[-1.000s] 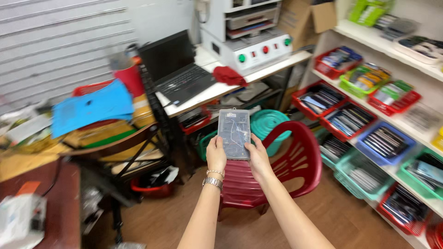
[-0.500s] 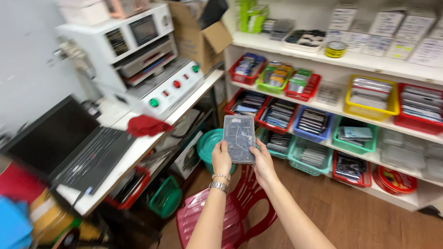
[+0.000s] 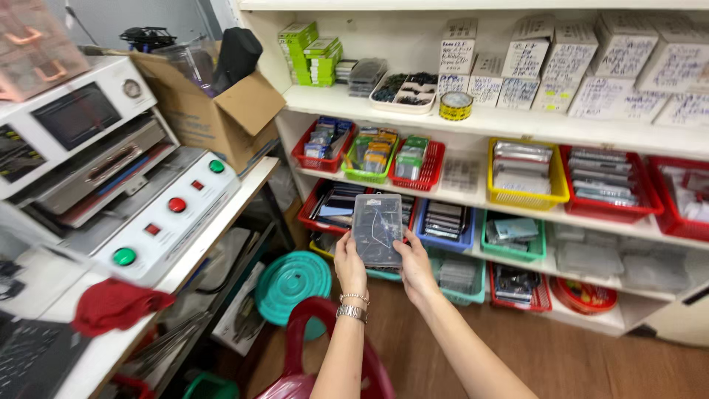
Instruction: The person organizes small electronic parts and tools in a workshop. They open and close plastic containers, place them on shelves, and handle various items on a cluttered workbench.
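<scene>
In the head view, both hands held a flat grey panel [image 3: 377,230] in front of the shelves. The panel stood upright, with its long axis running up and down and its broad face turned to the camera; thin crack lines crossed this face. The left hand [image 3: 349,264] pinched the lower left edge with fingers pressed together on it, and the right hand [image 3: 415,267] pinched the lower right edge in the same way. A metal bracelet [image 3: 352,312] sat on the left wrist.

Behind the panel, the white shelves [image 3: 517,125] carried many plastic baskets. A red basket [image 3: 323,144], a green basket [image 3: 369,154] and another red one held small packets standing on edge. A yellow basket [image 3: 526,174] held flat silver packs in a stack. A blue basket [image 3: 443,222] just beside the panel held dark flat pieces. On the upper shelf stood white boxes [image 3: 546,74] and a roll of yellow tape [image 3: 456,105].

At the left, a white machine [image 3: 166,214] with red and green buttons rested on a white table, with a red cloth [image 3: 114,304] near it and a cardboard box [image 3: 214,111] behind. The floor [image 3: 591,362] was brown wood. A red plastic chair [image 3: 310,347] stood under the arms.
</scene>
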